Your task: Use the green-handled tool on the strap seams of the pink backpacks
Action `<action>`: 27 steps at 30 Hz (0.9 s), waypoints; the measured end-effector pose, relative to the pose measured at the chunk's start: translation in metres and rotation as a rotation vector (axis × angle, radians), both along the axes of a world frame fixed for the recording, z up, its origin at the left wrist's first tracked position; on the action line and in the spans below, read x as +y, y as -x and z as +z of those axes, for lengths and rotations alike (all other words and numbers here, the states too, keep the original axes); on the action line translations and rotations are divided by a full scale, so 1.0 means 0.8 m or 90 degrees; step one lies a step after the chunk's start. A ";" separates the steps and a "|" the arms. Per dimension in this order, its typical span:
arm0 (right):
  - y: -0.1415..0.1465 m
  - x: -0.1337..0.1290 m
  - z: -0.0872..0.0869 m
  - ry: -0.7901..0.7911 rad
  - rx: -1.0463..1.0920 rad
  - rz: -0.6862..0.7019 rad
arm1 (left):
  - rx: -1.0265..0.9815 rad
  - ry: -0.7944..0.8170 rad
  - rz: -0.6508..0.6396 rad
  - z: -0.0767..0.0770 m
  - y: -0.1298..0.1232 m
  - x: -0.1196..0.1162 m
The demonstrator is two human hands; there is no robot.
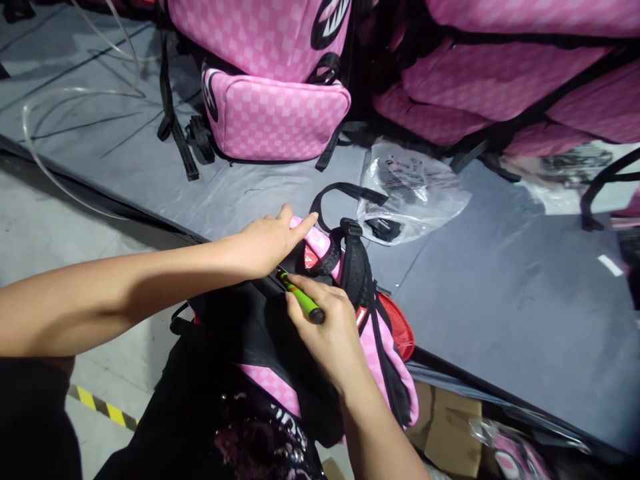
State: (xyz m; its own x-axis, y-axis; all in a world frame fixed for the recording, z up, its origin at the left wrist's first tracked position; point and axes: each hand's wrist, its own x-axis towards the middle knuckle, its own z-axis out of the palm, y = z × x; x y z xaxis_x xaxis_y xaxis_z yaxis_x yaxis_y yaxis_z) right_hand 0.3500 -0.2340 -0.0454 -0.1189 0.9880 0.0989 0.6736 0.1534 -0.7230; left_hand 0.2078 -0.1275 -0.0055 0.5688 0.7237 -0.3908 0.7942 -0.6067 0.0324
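Note:
A pink-checked and black backpack (377, 340) lies at the table's front edge, partly over my lap. My left hand (273, 243) is closed on its upper edge, with a finger laid along a pink checked piece (316, 240). Beside it, my right hand (327, 320) grips a slim green tool (305, 300) with a black end. The tool's tip points at the black fabric just under my left hand; its working end is too hidden to name. Black straps (355, 263) and a red flap (397, 327) hang at the backpack's right side.
Another pink-checked backpack (277, 120) stands behind, with more piled at the back right (500, 80). A clear plastic bag (415, 190) lies on the grey table (500, 287). Clear tubing (75, 90) loops at the left. Below the edge is a cardboard box (445, 427).

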 end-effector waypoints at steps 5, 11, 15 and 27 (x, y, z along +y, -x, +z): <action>-0.001 0.001 -0.001 0.030 0.052 -0.005 | -0.001 -0.010 0.000 -0.001 0.001 0.000; 0.002 0.002 0.000 0.082 0.096 -0.030 | -0.024 -0.018 -0.008 -0.008 0.003 0.001; -0.001 0.000 0.001 0.117 0.123 -0.071 | -0.012 -0.007 -0.004 -0.006 0.003 0.001; -0.001 0.004 0.007 0.158 0.170 -0.061 | 0.001 0.012 0.001 0.000 0.001 0.002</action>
